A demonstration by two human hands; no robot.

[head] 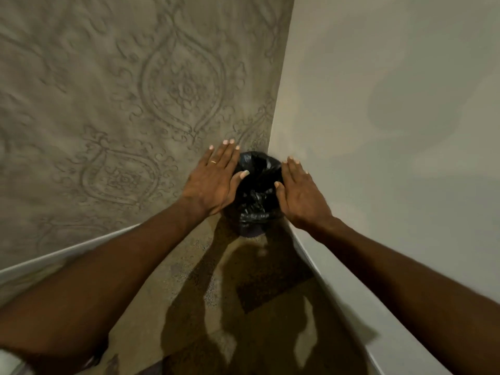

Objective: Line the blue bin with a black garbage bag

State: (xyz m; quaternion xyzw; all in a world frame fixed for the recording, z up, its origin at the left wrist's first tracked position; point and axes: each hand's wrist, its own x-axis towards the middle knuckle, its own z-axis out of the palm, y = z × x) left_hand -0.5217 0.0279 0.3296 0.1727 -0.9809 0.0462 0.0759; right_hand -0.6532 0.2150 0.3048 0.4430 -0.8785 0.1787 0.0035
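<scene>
Bin (250, 230) is sitting in the corner at frame center, black bag (257, 185) already draping over its rim. Left hand (213, 180) and right hand (303, 194) are flanking it, fingers spread flat, gripping nothing, about equally near.

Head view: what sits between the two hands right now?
The head view shows the bin's bagged mouth between the left hand and right hand: the black garbage bag covers the blue bin.
</scene>
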